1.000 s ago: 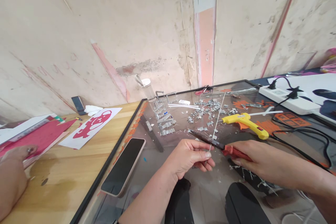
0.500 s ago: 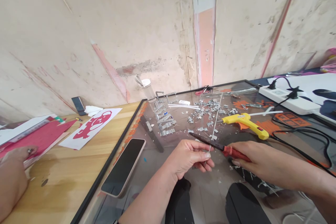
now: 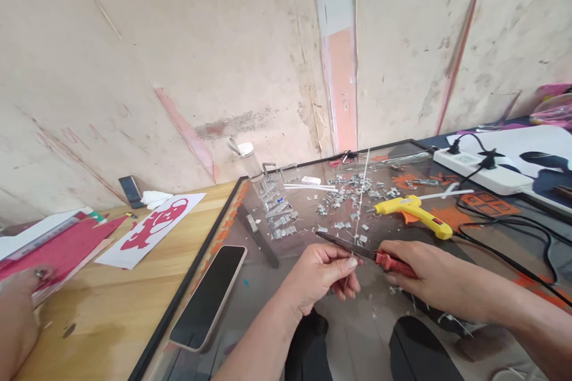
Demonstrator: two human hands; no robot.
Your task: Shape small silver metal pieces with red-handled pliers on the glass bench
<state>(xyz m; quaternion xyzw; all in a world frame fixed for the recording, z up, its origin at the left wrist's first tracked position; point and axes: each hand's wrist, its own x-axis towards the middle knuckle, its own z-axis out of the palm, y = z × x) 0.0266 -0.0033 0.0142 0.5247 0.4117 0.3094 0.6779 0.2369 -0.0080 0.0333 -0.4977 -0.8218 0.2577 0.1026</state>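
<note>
My left hand [image 3: 328, 268] pinches the lower end of a thin, pale rod [image 3: 363, 190], which stretches up and away across the glass-like tabletop. My right hand [image 3: 411, 262] is closed around the red handle of a tool with a long, dark, tapered blade [image 3: 342, 244]. That blade lies across the rod just above my left fingertips. Whether it bites into the rod cannot be made out. Beyond my hands are scattered small grey pieces [image 3: 357, 183], and more of them stand in short rows [image 3: 285, 231].
A yellow glue gun [image 3: 415, 209] lies right of the pieces, its cable near a white power strip [image 3: 482, 169]. At left are a phone [image 3: 209, 297], a red paper cutout on white [image 3: 152, 229], and another person's hand [image 3: 27, 286] on red sheets [image 3: 67, 247]. A clear bottle [image 3: 251, 164] stands behind.
My view has shifted slightly. Both hands keep their holds, and the blade still crosses the rod close to my left fingers. The rod now stands a little more upright in view.
</note>
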